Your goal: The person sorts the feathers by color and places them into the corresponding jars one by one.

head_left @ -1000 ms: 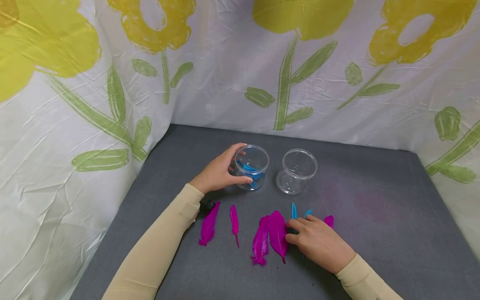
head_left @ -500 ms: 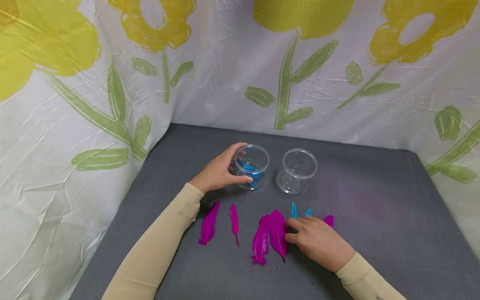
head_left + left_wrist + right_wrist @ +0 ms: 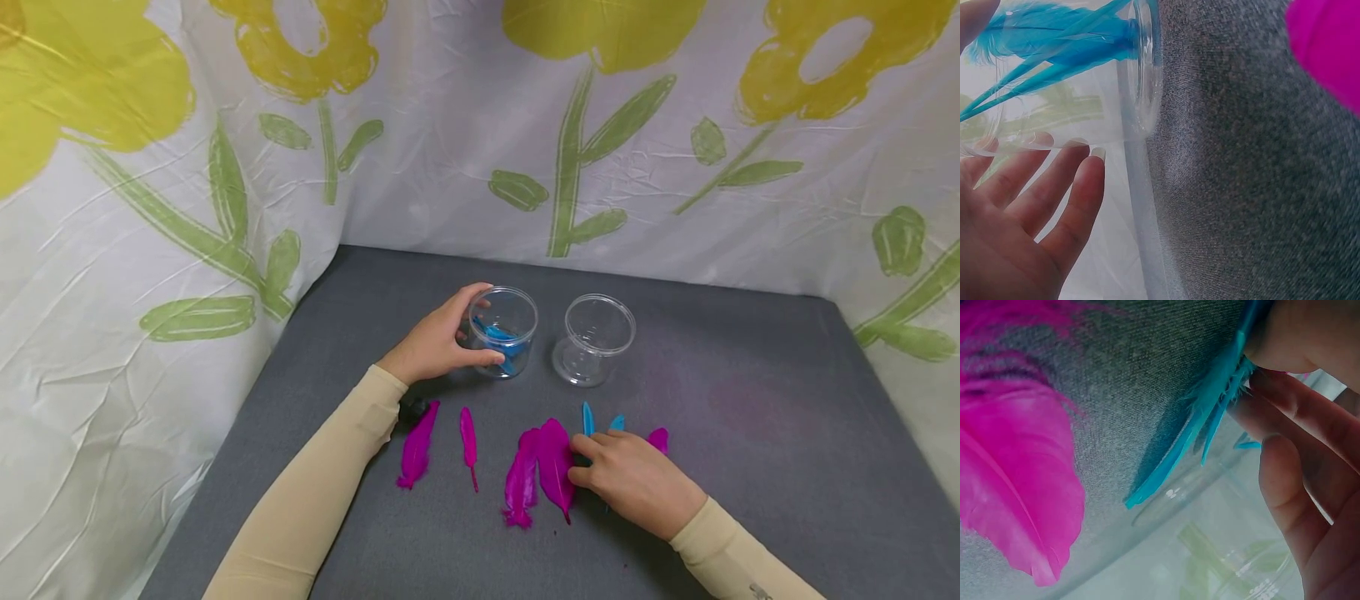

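Observation:
My left hand (image 3: pixel 435 343) holds a clear plastic jar (image 3: pixel 524 327) by its side, thumb on the near wall and fingers round the far wall. Several blue feathers (image 3: pixel 1075 37) lie inside the jar. Low over the table, my right hand (image 3: pixel 641 482) pinches a blue feather (image 3: pixel 1207 409) between thumb and finger; part of the feather is hidden by the hand. Just beyond the fingers, the tips of two blue feathers (image 3: pixel 588 418) show. Left of this hand lies a broad magenta feather (image 3: pixel 555 467), near its fingertips.
A second clear jar (image 3: pixel 597 333) stands right of the held one, with no feathers visible in it. More magenta feathers (image 3: pixel 521 483) lie along the front of the grey table (image 3: pixel 765 467), one of them by the left sleeve. A flowered cloth (image 3: pixel 442 150) hangs behind.
The right hand has shifted very slightly left and covers a little more of the blue feathers. The left hand keeps its hold on the jar in the same place.

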### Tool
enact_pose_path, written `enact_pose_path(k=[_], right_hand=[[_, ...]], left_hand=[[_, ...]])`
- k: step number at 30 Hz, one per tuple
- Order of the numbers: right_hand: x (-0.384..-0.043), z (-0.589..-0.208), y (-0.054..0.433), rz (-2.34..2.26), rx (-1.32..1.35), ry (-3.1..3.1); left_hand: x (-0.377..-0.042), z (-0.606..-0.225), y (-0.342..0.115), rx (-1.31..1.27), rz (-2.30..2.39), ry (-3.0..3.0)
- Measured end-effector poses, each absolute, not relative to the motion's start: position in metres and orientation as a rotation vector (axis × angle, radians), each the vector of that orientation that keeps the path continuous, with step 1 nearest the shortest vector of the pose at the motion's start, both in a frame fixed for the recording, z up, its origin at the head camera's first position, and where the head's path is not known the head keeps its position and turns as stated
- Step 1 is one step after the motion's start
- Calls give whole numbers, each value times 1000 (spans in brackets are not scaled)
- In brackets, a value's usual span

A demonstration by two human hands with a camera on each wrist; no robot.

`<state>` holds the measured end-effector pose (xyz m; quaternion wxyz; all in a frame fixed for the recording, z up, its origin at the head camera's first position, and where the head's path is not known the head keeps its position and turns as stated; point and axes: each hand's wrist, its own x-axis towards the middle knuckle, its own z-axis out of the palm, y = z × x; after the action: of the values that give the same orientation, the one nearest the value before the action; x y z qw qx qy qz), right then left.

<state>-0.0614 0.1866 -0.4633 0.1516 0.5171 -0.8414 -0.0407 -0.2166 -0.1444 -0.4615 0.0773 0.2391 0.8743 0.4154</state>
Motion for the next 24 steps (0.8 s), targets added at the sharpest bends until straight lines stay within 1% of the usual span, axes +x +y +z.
enact_pose_path(k=[14, 24], right_hand=[[-66, -465, 189, -90, 1497, -2382], [-69, -463, 197, 300, 1406, -2462]], left_hand=[[-216, -461, -146, 718, 1247, 2614], [-217, -462, -145, 713, 1247, 2612]])
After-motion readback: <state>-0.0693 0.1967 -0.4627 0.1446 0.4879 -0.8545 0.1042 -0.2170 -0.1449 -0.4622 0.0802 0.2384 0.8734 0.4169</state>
